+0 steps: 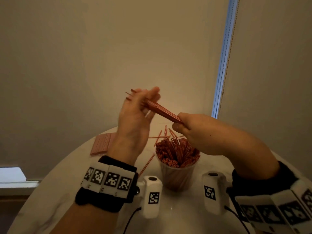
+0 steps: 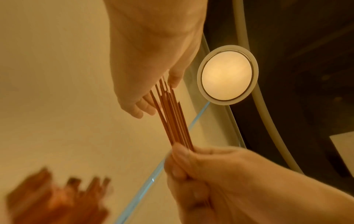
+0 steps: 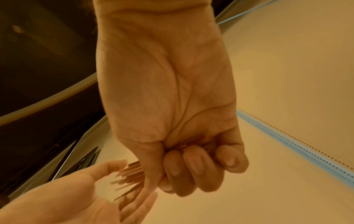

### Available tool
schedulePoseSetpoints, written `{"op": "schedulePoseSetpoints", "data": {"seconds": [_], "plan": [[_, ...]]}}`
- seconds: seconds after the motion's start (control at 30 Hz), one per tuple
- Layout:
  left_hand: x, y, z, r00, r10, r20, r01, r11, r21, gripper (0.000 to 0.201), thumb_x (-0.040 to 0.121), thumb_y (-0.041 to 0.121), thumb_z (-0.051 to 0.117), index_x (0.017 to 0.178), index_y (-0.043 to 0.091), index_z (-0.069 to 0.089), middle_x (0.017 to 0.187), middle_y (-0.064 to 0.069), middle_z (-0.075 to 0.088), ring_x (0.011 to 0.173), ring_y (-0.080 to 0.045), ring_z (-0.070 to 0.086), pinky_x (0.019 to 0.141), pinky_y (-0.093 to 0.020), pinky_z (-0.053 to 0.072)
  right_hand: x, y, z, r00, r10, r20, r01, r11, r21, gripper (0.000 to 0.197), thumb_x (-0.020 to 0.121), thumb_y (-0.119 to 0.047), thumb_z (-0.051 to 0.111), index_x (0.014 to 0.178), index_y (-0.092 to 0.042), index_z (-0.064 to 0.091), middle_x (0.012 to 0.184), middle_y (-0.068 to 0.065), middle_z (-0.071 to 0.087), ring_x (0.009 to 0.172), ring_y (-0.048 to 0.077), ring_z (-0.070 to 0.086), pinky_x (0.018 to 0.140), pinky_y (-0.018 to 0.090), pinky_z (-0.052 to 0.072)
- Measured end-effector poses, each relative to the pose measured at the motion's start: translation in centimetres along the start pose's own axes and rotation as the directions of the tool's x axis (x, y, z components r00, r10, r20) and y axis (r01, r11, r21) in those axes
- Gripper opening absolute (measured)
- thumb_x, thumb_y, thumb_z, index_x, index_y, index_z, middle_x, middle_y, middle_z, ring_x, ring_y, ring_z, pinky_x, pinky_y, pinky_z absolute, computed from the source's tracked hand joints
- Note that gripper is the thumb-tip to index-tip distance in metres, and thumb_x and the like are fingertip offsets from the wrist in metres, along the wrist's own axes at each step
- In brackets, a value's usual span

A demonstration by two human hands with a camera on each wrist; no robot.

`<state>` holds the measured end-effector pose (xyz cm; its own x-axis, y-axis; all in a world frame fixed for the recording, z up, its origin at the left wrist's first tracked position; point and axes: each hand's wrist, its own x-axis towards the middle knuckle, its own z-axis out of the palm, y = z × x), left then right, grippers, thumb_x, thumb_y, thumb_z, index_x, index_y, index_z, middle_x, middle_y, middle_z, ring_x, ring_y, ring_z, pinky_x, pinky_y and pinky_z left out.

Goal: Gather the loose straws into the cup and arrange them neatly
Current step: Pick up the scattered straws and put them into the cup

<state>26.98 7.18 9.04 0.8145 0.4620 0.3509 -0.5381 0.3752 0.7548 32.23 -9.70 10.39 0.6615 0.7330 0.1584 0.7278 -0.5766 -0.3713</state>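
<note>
- Right hand at frame centre clenches 1 end of a straw bundle.
- Left hand, fingers straight, touches the bundle's far end.
- Cup packed with straws stands lower centre; loose straws lie behind it.

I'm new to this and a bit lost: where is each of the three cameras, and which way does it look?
Head: worn on the head, looks forward and down at the table, cup, both forearms and wristbands.
Left wrist: looks along the left hand, up toward a ceiling lamp.
Right wrist: looks along the right hand, fingers curled round straws.
Shared: all three show the straw bundle between both hands.
</note>
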Motion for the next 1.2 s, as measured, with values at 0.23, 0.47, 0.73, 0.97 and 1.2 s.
{"op": "schedulePoseSetpoints", "data": {"seconds": [0.23,0.47,0.73,0.97,1.2], "plan": [[0.4,0.7,-0.9,0.996,0.017,-0.093,-0.03,0.99,-0.141,0.022,0.11,0.025,0.037,0.102,0.012,0.053,0.099,-0.013,0.073,0.097,-0.029,0.074,0.085,-0.039,0.06,0.5,-0.5,0.9,1.0,-0.023,0.004,0.023,1.0,0.008,0.018,0.103,-0.047,0.042,0.094,-0.034,0.052,0.078,-0.006,0.059,0.067,0.011,0.057,0.058,0.027,0.04],[-0.4,-0.7,-0.2,0.999,-0.004,-0.033,0.003,1.0,-0.008,0.029,0.108,0.03,0.041,0.1,0.011,0.061,0.098,-0.01,0.074,0.096,-0.026,0.073,0.088,-0.037,0.057,0.6,-0.5,1.1,0.997,-0.06,-0.045,0.06,0.998,0.012,0.02,0.1,-0.049,0.046,0.094,-0.033,0.055,0.073,-0.007,0.059,0.065,0.008,0.055,0.058,0.026,0.037],[-0.7,-0.8,0.1,0.995,-0.013,0.102,-0.04,0.868,0.495,0.036,0.107,0.037,0.044,0.114,0.011,0.069,0.11,-0.003,0.077,0.109,-0.018,0.07,0.101,-0.04,0.049,0.8,-0.7,1.6,0.986,-0.071,-0.149,0.03,0.964,-0.265,0.025,0.094,-0.053,0.056,0.095,-0.029,0.061,0.076,-0.007,0.06,0.071,0.013,0.058,0.067,0.034,0.053],[-1.1,-1.2,-0.5,0.981,0.015,0.192,-0.174,0.502,0.847,0.043,0.1,0.054,0.052,0.078,0.025,0.074,0.073,0.005,0.074,0.06,-0.01,0.067,0.055,-0.028,0.051,0.9,-0.1,0.4,0.975,-0.006,-0.224,-0.034,0.984,-0.177,0.037,0.075,-0.06,0.075,0.073,-0.029,0.055,0.066,-0.007,0.06,0.061,0.009,0.056,0.052,0.026,0.039],[-0.2,-1.0,-2.2,0.998,0.053,0.027,-0.056,0.699,0.713,0.048,0.09,0.057,0.067,0.062,0.019,0.069,0.05,0.003,0.059,0.039,-0.008,0.037,0.041,-0.021,0.032,0.1,0.0,-0.8,0.933,-0.035,-0.359,0.076,0.992,0.1,0.065,0.058,-0.091,0.05,0.087,-0.034,0.055,0.069,-0.01,0.062,0.058,0.003,0.058,0.049,0.019,0.042]]}}
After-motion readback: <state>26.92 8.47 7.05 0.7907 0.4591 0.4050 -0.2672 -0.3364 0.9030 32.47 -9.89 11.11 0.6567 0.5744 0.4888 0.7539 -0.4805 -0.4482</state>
